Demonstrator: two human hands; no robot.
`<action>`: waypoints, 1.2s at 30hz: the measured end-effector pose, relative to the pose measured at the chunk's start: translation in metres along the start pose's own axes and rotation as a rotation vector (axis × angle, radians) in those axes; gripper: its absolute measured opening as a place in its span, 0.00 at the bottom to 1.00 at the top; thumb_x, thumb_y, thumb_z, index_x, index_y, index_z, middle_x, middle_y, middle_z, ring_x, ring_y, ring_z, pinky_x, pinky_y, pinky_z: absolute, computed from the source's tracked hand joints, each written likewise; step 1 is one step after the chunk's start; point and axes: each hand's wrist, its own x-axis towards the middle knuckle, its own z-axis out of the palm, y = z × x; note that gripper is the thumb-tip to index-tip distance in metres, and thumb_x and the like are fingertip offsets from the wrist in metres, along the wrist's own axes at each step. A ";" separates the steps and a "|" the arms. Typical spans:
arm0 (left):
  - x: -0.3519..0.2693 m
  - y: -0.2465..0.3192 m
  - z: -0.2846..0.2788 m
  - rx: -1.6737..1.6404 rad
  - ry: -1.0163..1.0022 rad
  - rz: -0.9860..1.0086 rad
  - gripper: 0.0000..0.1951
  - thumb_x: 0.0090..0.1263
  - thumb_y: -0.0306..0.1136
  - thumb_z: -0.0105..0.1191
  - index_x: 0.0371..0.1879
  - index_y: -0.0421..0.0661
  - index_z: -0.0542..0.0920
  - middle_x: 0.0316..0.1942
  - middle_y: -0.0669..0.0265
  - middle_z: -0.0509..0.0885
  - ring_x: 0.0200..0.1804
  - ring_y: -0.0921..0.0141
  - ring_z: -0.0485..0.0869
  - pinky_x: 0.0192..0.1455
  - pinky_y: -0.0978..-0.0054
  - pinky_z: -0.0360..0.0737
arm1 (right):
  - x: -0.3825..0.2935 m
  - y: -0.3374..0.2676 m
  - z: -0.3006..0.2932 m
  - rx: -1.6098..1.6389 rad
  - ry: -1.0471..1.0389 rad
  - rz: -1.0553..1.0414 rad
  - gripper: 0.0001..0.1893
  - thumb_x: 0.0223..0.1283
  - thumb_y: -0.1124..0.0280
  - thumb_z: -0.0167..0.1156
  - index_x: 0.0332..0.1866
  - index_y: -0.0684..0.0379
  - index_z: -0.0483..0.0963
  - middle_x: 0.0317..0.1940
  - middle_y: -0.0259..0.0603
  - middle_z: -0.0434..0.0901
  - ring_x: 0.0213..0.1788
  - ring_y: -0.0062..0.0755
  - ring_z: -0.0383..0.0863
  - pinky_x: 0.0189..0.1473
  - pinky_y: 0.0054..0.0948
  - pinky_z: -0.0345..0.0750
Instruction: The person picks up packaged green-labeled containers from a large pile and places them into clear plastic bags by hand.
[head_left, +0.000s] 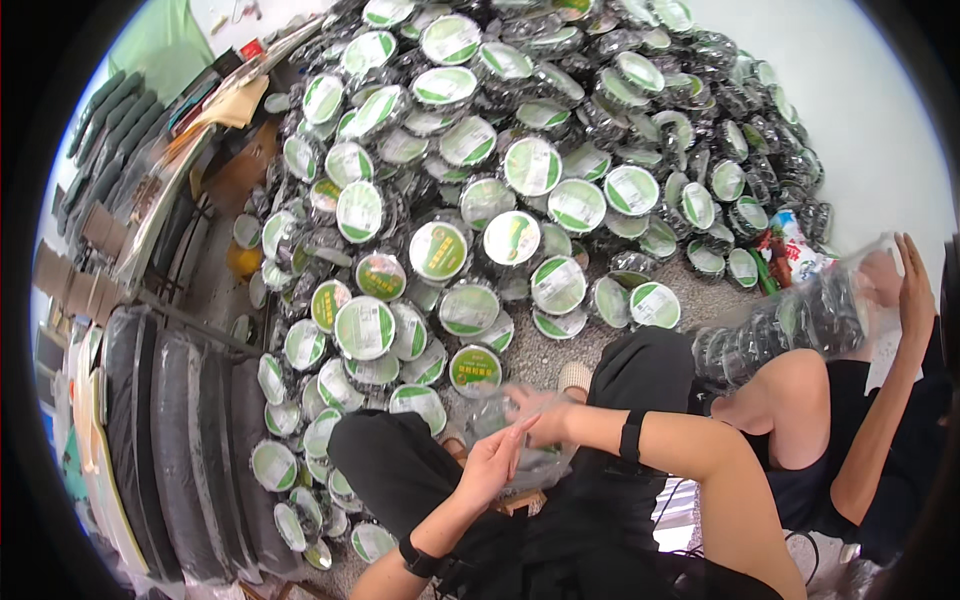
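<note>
My left hand (491, 461) is low in the middle, fingers together and pointing up to the right, at the edge of a clear plastic bag (529, 476) between my knees. Just right of it, my right hand (544, 420) reaches over the same bag, partly blurred; whether it grips the film cannot be told. The bag's contents are mostly hidden. Close above the hands lies a round pack with a green and yellow label (475, 370). Beyond it rises a big heap of round plastic-wrapped packs (364, 328) with green and white labels.
At the right, another person's hands (911, 289) are at a long clear bag (795, 319) filled with round packs. A colourful printed bag (791, 251) lies beside the heap. Large dark plastic-wrapped rolls (184, 442) and a cluttered table (161, 202) stand at the left.
</note>
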 end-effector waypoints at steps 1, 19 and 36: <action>0.002 0.011 0.005 -0.045 0.029 -0.039 0.19 0.79 0.38 0.34 0.63 0.47 0.71 0.16 0.78 0.63 0.17 0.84 0.59 0.20 0.87 0.59 | 0.000 0.013 -0.007 -0.010 0.125 0.089 0.26 0.46 0.66 0.63 0.54 0.58 0.70 0.69 0.51 0.52 0.67 0.52 0.60 0.56 0.41 0.74; -0.042 0.073 0.037 -0.147 -0.897 0.153 0.23 0.77 0.45 0.40 0.58 0.37 0.73 0.15 0.77 0.60 0.21 0.81 0.59 0.43 0.77 0.70 | 0.090 0.077 0.035 -0.158 0.715 0.671 0.11 0.49 0.70 0.59 0.39 0.59 0.77 0.54 0.50 0.72 0.56 0.48 0.72 0.47 0.45 0.77; -0.005 0.058 -0.050 -0.691 -0.138 -0.054 0.23 0.78 0.45 0.34 0.62 0.42 0.68 0.13 0.79 0.54 0.17 0.82 0.53 0.25 0.83 0.54 | -0.121 -0.011 0.010 0.334 -0.031 -0.009 0.16 0.55 0.65 0.57 0.48 0.59 0.76 0.38 0.42 0.82 0.43 0.37 0.81 0.50 0.34 0.75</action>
